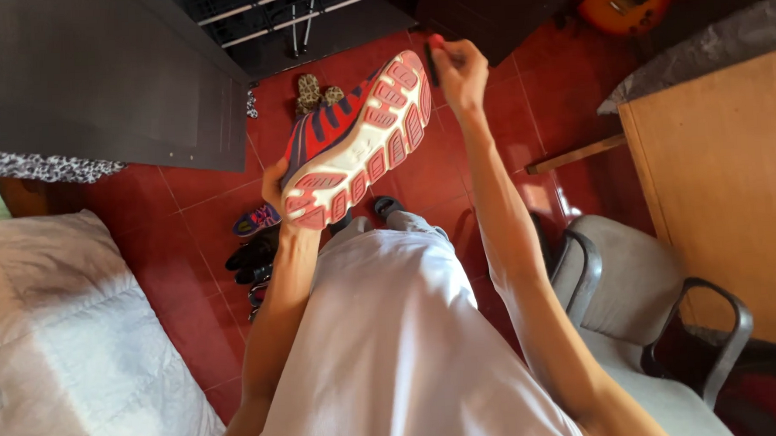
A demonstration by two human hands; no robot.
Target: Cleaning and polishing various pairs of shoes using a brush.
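Observation:
My left hand (275, 186) grips the heel of a red and blue running shoe (354, 141), held up with its pale sole facing me and its toe pointing up and right. My right hand (460, 71) is closed on a small dark object with a red end (433, 57), held at the toe of the sole. Both arms reach out over my white shirt.
The floor is red tile (205, 226). Other shoes (257, 250) lie below the held one, and a spotted pair (313, 92) lies farther off. A grey armchair (636, 303) and wooden desk (727, 186) stand at the right, a white bed (62, 345) at the left.

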